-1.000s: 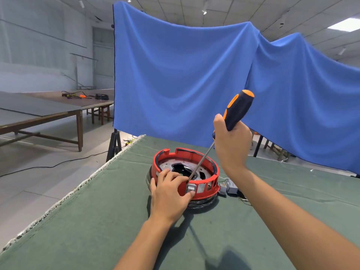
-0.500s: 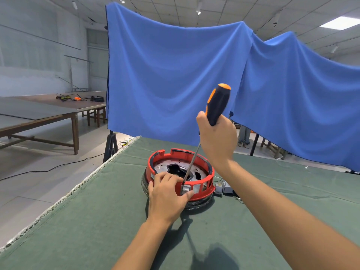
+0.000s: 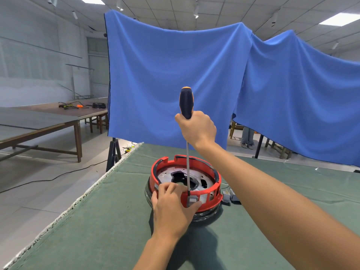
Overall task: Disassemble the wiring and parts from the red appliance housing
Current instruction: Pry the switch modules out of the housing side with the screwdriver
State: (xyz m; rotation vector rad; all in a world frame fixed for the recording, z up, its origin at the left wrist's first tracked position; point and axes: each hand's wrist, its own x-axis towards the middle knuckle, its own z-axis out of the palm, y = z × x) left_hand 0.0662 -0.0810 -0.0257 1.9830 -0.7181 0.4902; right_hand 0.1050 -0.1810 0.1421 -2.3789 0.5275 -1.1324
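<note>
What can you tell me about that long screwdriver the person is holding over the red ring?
The screwdriver has a thick dark handle with orange at its top and a long, thin, bare metal shaft. It stands almost upright. The right hand grips the lower part of the handle. The shaft runs down into the red appliance housing, and its tip meets a small grey part at the near wall, right beside the left hand, which holds that side of the housing. The tip itself is too small to make out.
</note>
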